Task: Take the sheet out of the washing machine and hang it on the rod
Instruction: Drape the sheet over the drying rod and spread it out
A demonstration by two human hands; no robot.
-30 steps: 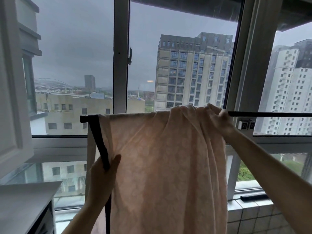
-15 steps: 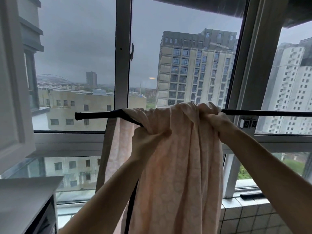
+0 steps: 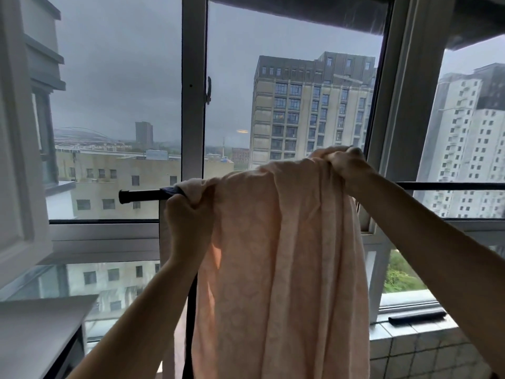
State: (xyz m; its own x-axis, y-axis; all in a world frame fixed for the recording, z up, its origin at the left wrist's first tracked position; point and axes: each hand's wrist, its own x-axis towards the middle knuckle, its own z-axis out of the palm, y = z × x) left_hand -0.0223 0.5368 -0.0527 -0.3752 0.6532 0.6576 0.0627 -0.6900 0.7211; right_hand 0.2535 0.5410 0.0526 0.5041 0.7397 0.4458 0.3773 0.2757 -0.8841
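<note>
A pale pink sheet (image 3: 276, 255) with a dark edge band hangs in long folds over a black rod (image 3: 142, 195) that runs across the window. My left hand (image 3: 188, 214) grips a bunch of the sheet at the rod near its left end. Further right, my right hand (image 3: 345, 166) grips the cloth's top and holds it lifted a little above the rod line. The rod's middle is hidden by the cloth. No washing machine is in view.
Large windows with grey frames (image 3: 192, 105) stand right behind the rod. A white cabinet (image 3: 19, 160) juts in at left above a grey surface (image 3: 38, 332). A tiled sill (image 3: 415, 343) with a dark bar (image 3: 416, 316) lies at lower right.
My left hand rose from the sheet's lower left edge to the rod and bunched the cloth there. The spread sheet gathered narrower. My right hand lifted its bunch slightly above the rod.
</note>
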